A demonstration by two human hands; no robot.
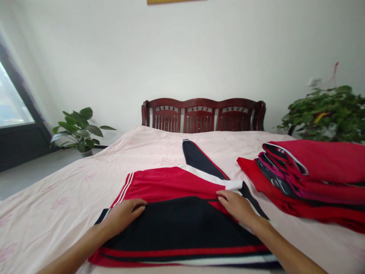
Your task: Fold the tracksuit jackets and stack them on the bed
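A red, dark navy and white track jacket (168, 182) lies spread on the bed, its striped hem to the left and its white collar to the right. One dark sleeve stretches away toward the headboard; the near dark panel is folded over the red body. My left hand (128, 214) pinches the fold near the hem, thumb and fingers together. At the collar end, my right hand (235, 205) grips the cloth with its fingers close together. Part of the near side is hidden under my forearms.
A pile of folded red and dark clothes (319, 179) sits on the bed at right. Pale floral bedding (62, 190) covers the bed. Beyond it stands a dark wooden chair back (199, 114). Potted plants (80, 129) flank the bed, with a bushy one (327, 114) at right.
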